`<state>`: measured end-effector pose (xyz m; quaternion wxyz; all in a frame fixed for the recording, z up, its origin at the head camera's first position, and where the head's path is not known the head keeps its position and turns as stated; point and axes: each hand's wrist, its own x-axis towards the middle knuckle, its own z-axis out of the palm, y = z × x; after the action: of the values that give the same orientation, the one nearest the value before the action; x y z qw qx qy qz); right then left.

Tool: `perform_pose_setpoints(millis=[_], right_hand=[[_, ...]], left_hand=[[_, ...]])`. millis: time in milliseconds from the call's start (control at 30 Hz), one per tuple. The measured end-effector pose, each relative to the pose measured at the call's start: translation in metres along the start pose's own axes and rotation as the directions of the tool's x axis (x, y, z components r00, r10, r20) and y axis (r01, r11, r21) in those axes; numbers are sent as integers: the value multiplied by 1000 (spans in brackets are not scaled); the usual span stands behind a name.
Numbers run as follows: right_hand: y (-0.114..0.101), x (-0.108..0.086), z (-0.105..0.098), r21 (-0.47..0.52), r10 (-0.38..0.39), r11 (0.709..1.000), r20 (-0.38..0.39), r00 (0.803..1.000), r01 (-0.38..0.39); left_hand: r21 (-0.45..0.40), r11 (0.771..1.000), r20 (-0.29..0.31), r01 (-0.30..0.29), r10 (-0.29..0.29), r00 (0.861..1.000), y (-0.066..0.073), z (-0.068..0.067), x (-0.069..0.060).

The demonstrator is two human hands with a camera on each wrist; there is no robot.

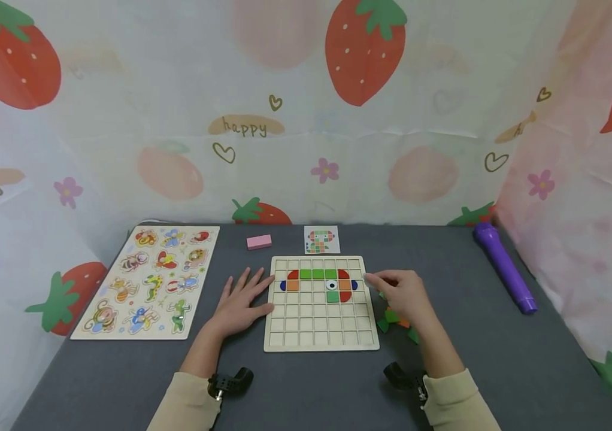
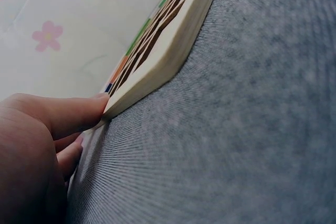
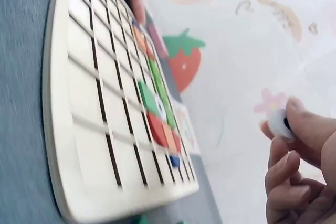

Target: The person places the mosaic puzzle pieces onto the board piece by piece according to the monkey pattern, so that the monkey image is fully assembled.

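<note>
A wooden grid board (image 1: pixel 321 341) lies on the table with red, green, orange and blue pieces in its upper rows. One white eye piece (image 1: pixel 331 285) sits among them. My left hand (image 1: pixel 241 306) rests spread at the board's left side, its thumb touching the edge, as the left wrist view also shows. Off the board's right edge, my right hand (image 1: pixel 402 293) pinches a round white eye piece (image 3: pixel 281 124) with a black spot between thumb and forefinger. Loose green and orange pieces (image 1: pixel 390 315) lie under that hand, partly hidden by it.
Behind the board lie a small pattern card (image 1: pixel 322 239) and a pink block (image 1: pixel 259 242). A wooden board with cartoon insects (image 1: pixel 150 281) is at the left. A purple cylinder (image 1: pixel 505 267) lies at the right, near the hanging strawberry-print cloth (image 1: pixel 360 167).
</note>
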<state>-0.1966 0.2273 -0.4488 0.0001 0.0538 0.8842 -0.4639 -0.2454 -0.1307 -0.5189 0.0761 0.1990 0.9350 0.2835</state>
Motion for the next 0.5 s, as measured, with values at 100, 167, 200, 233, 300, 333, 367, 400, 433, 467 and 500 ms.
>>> perform_pose_setpoints(millis=[100,167,200,233,300,333,367,400,433,467,500], right_hand=[[-8,-3,9,39,-84,996,-22,996,85],[-12,-2,17,77,-138,987,-29,990,139],[-15,-1,22,94,-158,983,-30,987,160],[-18,1,26,106,-168,980,-26,985,170],[-23,5,36,126,-172,977,-7,985,172],[-26,8,42,134,-165,978,7,986,163],[-28,11,47,133,-162,978,20,987,158],[-30,15,53,134,-156,980,36,987,150],[-32,18,59,143,-149,980,56,987,139],[-33,22,64,156,-141,979,76,987,128],[-34,26,70,166,-134,979,91,987,118]], left_hand=[[6,1000,5,-1,1,1000,0,0,0],[10,1000,10,0,-1,1000,0,0,0],[11,1000,12,1,-1,1000,0,0,0],[8,1000,12,2,-2,1000,0,0,0],[4,1000,11,4,-4,1000,0,-1,0],[2,1000,11,6,-6,1000,0,-1,0],[0,1000,11,8,-8,1000,0,-1,0],[-1,1000,11,9,-9,1000,0,-2,-1],[-1,1000,11,9,-9,1000,1,-2,0],[0,1000,11,6,-6,1000,1,-2,0],[3,1000,11,3,-3,1000,1,-2,0]])
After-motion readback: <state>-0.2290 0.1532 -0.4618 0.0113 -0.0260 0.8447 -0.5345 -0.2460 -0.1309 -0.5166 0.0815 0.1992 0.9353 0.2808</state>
